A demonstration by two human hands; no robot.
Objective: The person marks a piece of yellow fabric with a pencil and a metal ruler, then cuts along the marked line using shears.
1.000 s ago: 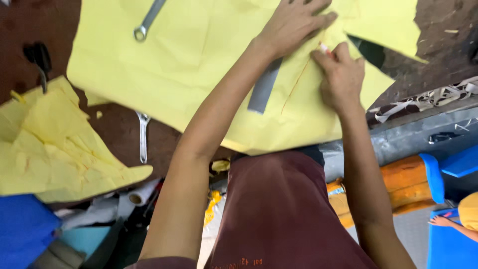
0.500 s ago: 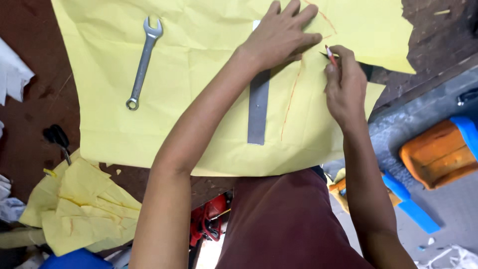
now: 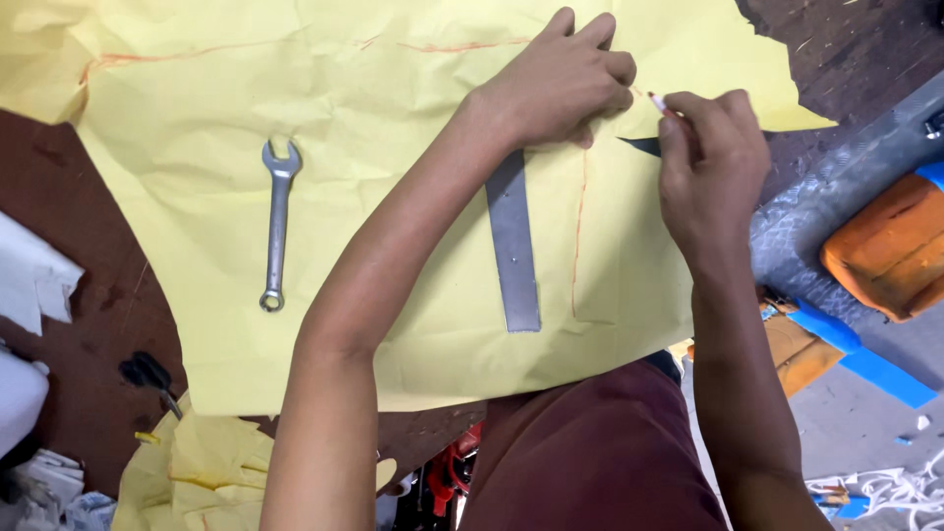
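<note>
Left hand (image 3: 560,84) has slid up the ruler (image 3: 514,246), fingers (image 3: 590,29) beyond it

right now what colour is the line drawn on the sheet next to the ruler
Orange-red, on the yellow sheet beside the metal ruler; head view.

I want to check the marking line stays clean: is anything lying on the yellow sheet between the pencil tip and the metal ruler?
Nothing visible does. The right hand holds the pencil just right of the left hand, which presses the ruler. The wrench lies far off left on the yellow sheet.
</note>
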